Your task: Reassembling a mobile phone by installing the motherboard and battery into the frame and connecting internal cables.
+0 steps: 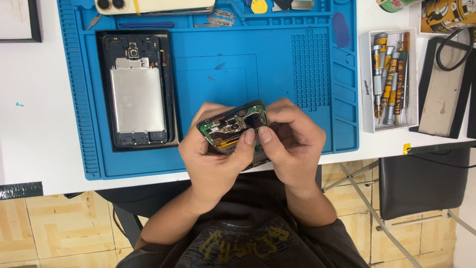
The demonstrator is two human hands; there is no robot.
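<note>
Both hands hold an opened phone (233,121) with its circuit board and a yellow strip exposed, just above the near edge of the blue work mat (297,74). My left hand (213,159) cradles it from below and the left, thumb pressed on the board. My right hand (292,144) grips its right side, thumb tip next to the left thumb. The phone's lower half is hidden behind my fingers.
A second opened phone (138,92) with a silver battery lies on the mat's left. A white box of screwdrivers (391,79) stands right of the mat. A gold phone (153,6), picks and a blade lie along the mat's far edge. A black chair (421,181) stands at right.
</note>
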